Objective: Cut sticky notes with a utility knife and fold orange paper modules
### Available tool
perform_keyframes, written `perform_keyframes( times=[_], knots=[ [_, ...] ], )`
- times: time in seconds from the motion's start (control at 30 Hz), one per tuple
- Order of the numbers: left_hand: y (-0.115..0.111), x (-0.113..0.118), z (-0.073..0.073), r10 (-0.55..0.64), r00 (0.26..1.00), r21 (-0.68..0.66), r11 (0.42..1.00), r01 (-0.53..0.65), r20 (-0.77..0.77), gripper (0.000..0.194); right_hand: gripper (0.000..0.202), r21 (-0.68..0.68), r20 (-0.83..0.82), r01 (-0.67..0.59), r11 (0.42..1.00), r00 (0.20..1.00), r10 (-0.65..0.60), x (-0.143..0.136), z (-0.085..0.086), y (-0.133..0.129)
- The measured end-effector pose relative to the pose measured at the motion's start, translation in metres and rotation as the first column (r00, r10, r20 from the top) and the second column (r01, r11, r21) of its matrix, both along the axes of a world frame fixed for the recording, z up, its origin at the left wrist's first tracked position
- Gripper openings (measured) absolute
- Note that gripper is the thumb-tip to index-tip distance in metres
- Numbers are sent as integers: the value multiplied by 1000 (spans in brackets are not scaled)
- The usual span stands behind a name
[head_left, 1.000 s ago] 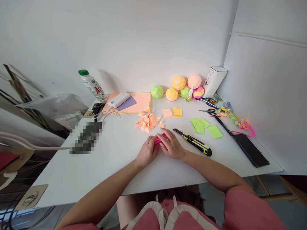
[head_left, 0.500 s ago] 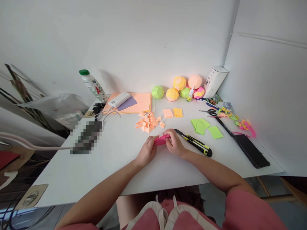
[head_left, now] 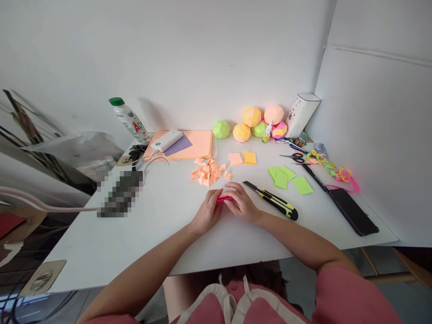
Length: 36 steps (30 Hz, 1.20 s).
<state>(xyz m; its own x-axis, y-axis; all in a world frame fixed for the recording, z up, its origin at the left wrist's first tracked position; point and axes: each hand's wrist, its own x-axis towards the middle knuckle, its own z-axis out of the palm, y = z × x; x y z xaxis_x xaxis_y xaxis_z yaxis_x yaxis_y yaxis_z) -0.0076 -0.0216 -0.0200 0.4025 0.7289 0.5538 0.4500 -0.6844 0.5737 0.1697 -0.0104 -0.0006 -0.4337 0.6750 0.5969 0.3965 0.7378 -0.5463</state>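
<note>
Over the middle of the white surface (head_left: 168, 198), I have both forearms slanting inward; my left hand (head_left: 205, 213) pinches one end of the pink paper (head_left: 222, 198), while my right hand (head_left: 243, 207) arches, fingers bent, at the other, whether gripping I can't tell. I judge the paper light, thin and easily creased, best held gently by its ends.
</note>
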Motion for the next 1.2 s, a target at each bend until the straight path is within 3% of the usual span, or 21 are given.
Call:
perform_keyframes(
  times=[0.13, 0.27, 0.33, 0.4, 0.5, 0.57, 0.63, 0.77, 0.93, 1.03, 1.2],
  knots=[
    [0, -1, -1, 8, 1000, -2, 1000, -8, -7, 50, 12, 54, -35, 79, 995, 996, -77, 1, 4, 1],
    [0, -2, -1, 34, 999, -26, 999, -34, -4, 46, 8, 12, -109, 165, 986, 981, -163, 4, 8, 3],
    [0, -2, -1, 47, 999, -33, 998, -47, -4, 45, 6, -90, -170, 180, 980, 966, -193, 6, 8, 4],
    [0, -2, 0, 53, 999, -37, 998, -53, -7, 44, 8, -279, -252, 143, 950, 943, -216, 7, 7, 5],
    [0, -2, 0, 55, 998, -48, 997, -56, -15, 44, 11, -545, -359, 5, 838, 902, -239, 7, 4, 5],
    [1, -2, 0, 52, 999, -51, 997, -52, -11, 45, 9, -621, -370, -52, 782, 899, -233, 7, 2, 3],
    [1, -3, -1, 40, 999, -54, 998, -40, -3, 46, 9, -639, -345, -66, 766, 915, -208, 6, 0, 2],
    [0, -3, 0, 29, 1000, -72, 997, -30, -5, 46, 35, -540, -267, -8, 842, 950, -161, 6, -3, -1],
    [-1, -3, 1, 29, 1000, -66, 997, -29, -11, 45, 50, -193, -93, 75, 978, 991, -95, 7, -4, 1],
    [0, -2, 1, 24, 1000, -54, 998, -24, -6, 45, 49, -76, -20, 90, 993, 996, -92, 7, -5, 2],
    [0, -2, 1, 25, 1000, -47, 999, -25, -4, 46, 45, -49, -6, 104, 993, 995, -104, 8, -9, 2]
  ],
)
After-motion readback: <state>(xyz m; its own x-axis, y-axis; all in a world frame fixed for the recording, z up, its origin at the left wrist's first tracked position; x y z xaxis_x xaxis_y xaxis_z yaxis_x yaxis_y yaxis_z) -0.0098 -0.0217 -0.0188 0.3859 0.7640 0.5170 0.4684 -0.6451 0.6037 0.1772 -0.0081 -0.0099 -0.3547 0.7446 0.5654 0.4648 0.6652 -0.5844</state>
